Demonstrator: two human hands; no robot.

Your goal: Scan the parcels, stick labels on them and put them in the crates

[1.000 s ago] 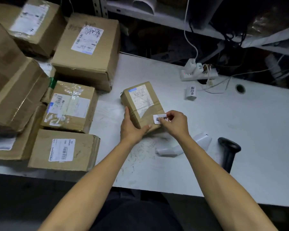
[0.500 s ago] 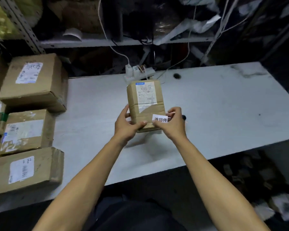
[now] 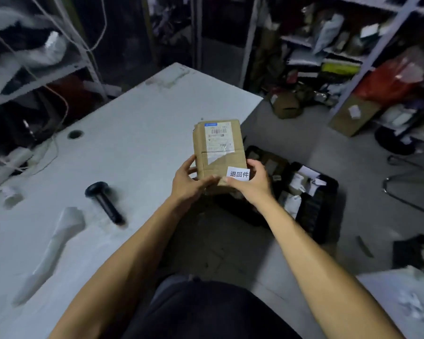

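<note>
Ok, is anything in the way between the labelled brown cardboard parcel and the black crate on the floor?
Nothing visible blocks it. The brown cardboard parcel, held by the left hand and right hand, is beyond the white table's edge, with the open black plastic crate, partly filled, just below and right.

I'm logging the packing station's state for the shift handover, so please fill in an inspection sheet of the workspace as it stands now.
Surface: white table, scuffed, with a cable hole.
Job's things: brown parcel held in the air, small white label stuck at its lower corner; black crate on the floor, already holding packets; scanner lying on the table.
Clutter: strip of backing paper.
Grippers: left hand and right hand both grip the parcel.
Cables: white cables at the table's far edge.
Surroundings: shelving stuffed with bags.
</note>
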